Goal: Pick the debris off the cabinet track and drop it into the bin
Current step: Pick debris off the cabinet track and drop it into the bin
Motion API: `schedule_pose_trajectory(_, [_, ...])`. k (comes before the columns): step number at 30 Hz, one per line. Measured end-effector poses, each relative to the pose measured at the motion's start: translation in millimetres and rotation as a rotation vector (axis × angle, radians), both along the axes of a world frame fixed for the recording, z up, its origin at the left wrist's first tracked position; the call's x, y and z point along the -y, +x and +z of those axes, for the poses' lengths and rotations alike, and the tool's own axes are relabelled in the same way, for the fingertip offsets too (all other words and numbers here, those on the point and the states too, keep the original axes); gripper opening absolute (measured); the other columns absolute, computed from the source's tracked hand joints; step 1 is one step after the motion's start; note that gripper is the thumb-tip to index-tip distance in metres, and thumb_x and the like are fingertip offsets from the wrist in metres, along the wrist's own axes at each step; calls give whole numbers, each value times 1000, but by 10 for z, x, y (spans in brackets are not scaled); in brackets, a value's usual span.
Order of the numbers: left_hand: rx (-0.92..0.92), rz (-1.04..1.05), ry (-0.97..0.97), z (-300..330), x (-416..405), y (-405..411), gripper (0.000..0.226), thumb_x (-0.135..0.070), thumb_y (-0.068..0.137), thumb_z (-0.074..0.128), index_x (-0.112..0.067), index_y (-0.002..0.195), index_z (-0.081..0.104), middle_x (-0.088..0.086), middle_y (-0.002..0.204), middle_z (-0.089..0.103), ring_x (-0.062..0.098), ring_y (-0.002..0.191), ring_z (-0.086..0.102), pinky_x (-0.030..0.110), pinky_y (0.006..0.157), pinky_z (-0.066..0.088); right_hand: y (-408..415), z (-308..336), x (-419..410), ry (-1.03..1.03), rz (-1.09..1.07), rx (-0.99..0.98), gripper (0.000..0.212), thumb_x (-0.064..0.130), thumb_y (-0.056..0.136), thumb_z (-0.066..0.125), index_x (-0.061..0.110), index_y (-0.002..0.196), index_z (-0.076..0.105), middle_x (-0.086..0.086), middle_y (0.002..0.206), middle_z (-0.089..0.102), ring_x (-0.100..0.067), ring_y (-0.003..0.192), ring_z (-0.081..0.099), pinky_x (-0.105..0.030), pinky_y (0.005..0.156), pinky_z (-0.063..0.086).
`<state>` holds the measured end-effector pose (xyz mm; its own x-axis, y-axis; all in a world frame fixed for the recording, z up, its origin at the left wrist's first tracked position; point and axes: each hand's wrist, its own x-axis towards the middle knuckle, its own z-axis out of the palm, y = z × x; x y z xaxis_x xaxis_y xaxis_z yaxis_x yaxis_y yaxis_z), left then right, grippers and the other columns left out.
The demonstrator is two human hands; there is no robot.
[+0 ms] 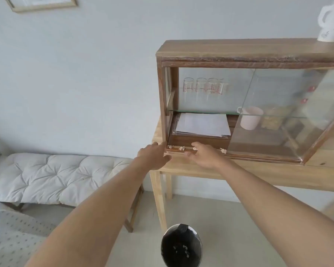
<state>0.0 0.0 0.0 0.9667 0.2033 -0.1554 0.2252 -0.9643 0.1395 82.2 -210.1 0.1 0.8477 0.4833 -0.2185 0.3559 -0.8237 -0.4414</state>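
Four small crumpled scraps are lying along the cabinet track [201, 150], from the left corner scrap [170, 146] rightward. The right hand [204, 158] is pinching at the third scrap [195, 148]; the left hand [155, 156] is resting spread at the cabinet's corner. They look feather-light and crushable, best pinched from above, then dropped into the black bin [181, 245] below.

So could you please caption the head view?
Right hand reaches crumpled paper debris on wooden cabinet track; black-lined bin below.
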Motion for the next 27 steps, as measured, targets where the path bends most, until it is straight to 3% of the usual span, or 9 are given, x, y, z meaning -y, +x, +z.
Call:
schedule_pose_trajectory(6, [-26,65,8,-206,29,358,58,-53,105,48,-34,158,37,7,140,66,36,124,65,47,92,51,243,-197,-237,18,2,-20,75,64,99,61,28,164,48,-6,156,65,-31,145,59,-45,113,51])
schedule_pose_trajectory(9, [1,98,28,-325,23,472,47,-48,105,48,-36,151,49,8,132,70,37,117,67,43,84,49,297,-294,-331,18,15,2,65,59,100,63,33,159,54,-4,155,66,-31,143,61,-43,107,52])
schedule_pose_trajectory(14, [129,158,2,-502,-41,518,33,-39,105,54,-40,136,65,10,119,74,40,107,70,44,85,55,343,-466,-367,123,-50,59,35,43,103,64,37,136,75,-2,112,85,-30,114,76,-40,92,60])
schedule_pose_trajectory(18, [220,155,17,-596,-60,562,25,-35,105,56,-34,124,73,11,107,77,41,97,70,41,77,53,402,-510,-364,186,-123,79,20,40,105,65,33,115,81,1,96,86,-26,100,79,-37,82,61])
schedule_pose_trajectory(21, [256,151,23,-607,-28,598,24,-31,105,53,-29,116,74,12,99,76,41,90,69,39,71,49,412,-538,-340,223,-150,56,17,40,104,67,28,108,78,2,94,85,-25,97,79,-36,81,61])
schedule_pose_trajectory(27, [292,147,-18,-579,31,511,23,-34,106,51,-24,116,70,6,95,79,37,89,72,45,79,59,331,-604,-224,279,-181,26,20,44,102,69,26,104,77,1,90,84,-25,93,78,-40,83,61])
